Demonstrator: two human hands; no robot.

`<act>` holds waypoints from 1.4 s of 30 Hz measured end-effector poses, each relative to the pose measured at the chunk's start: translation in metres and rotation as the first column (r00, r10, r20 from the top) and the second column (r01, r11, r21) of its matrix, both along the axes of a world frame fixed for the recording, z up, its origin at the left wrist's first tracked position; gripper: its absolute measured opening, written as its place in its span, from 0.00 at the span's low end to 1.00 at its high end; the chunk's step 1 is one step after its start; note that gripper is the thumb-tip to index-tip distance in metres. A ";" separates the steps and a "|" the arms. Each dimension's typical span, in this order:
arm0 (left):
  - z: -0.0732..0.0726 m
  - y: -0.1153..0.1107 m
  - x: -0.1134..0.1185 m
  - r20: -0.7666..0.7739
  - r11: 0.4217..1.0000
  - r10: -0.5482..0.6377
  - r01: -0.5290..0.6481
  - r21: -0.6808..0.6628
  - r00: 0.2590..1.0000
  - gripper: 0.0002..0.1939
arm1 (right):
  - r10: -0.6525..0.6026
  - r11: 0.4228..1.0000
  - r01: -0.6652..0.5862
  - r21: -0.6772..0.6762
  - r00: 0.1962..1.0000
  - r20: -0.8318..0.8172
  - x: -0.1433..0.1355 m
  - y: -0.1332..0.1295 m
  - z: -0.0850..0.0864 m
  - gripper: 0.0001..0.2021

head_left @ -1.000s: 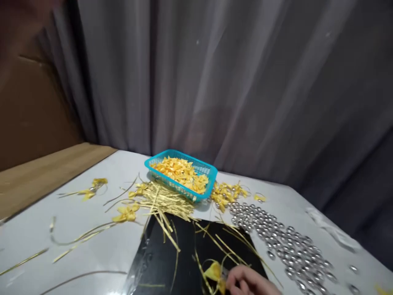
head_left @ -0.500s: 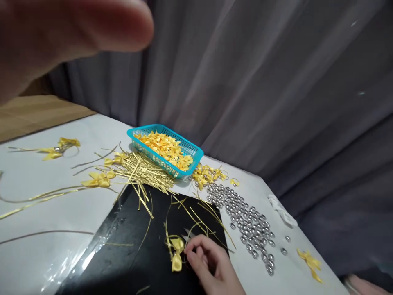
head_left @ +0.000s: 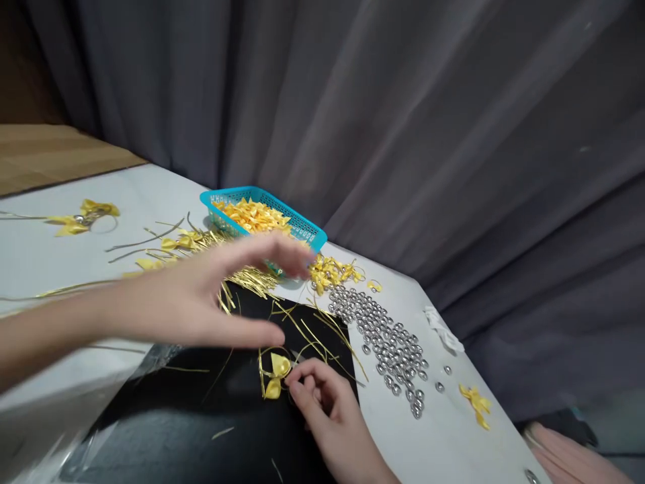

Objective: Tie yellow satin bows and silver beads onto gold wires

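My right hand (head_left: 330, 417) is closed in a pinch at the edge of a yellow ribbon bow (head_left: 278, 376), which has gold cord looped around it. The bow is over a black mat (head_left: 176, 417). My left hand (head_left: 216, 289) reaches in from the left above the mat, thumb and fingers spread, with nothing between them. Behind it lies a pile of gold strips (head_left: 254, 281), partly hidden by the hand. A blade-like grey tip (head_left: 297, 357) shows just behind the right fingertips; the rest is hidden.
A blue basket (head_left: 318, 240) full of yellow bows stands at the back. Silver beads (head_left: 380, 343) spread across the white table (head_left: 383, 430) at right. Tied bows (head_left: 332, 272) lie beside the basket, a loose bow (head_left: 476, 405) near the right edge. A grey curtain (head_left: 377, 134) hangs behind.
My left hand has come down from the upper left, close to the camera, to above the mat. My right hand keeps its pinch at the bow. The view has shifted slightly.
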State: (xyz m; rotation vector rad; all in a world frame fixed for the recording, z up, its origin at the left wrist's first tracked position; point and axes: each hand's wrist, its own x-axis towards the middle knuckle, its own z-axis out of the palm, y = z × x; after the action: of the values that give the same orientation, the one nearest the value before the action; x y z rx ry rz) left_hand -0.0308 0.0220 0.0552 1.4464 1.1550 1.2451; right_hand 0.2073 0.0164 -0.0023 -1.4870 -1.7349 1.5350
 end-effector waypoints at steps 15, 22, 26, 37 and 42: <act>-0.076 -0.013 0.040 -0.088 0.963 -0.191 0.169 -0.209 0.978 0.12 | 0.028 0.992 -0.052 -0.112 0.977 -0.213 -0.003 -0.002 0.000 0.27; -0.080 -0.008 0.039 0.125 0.926 -0.094 0.133 -0.354 0.988 0.14 | -0.019 0.999 0.011 -0.034 0.964 -0.266 -0.003 -0.004 0.000 0.25; -0.081 -0.010 0.033 0.291 0.925 0.038 0.077 -0.373 0.956 0.14 | -0.045 0.991 -0.005 -0.136 0.932 -0.359 0.002 0.001 0.000 0.23; -0.083 -0.011 0.034 0.128 0.909 -0.220 0.251 -0.334 0.967 0.26 | -0.069 0.861 -0.275 -0.428 0.770 -0.634 0.009 0.007 0.009 0.14; -0.081 -0.017 0.041 -0.104 0.906 -0.354 0.313 -0.284 0.929 0.19 | 0.223 0.862 -0.395 -0.317 0.858 -0.463 0.014 0.007 0.014 0.17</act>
State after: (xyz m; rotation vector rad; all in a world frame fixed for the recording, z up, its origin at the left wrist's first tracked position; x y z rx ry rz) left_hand 0.0102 0.0045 -0.0262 1.4804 1.0693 0.7232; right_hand 0.2216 0.0232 0.0119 -0.9458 -1.5159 2.3030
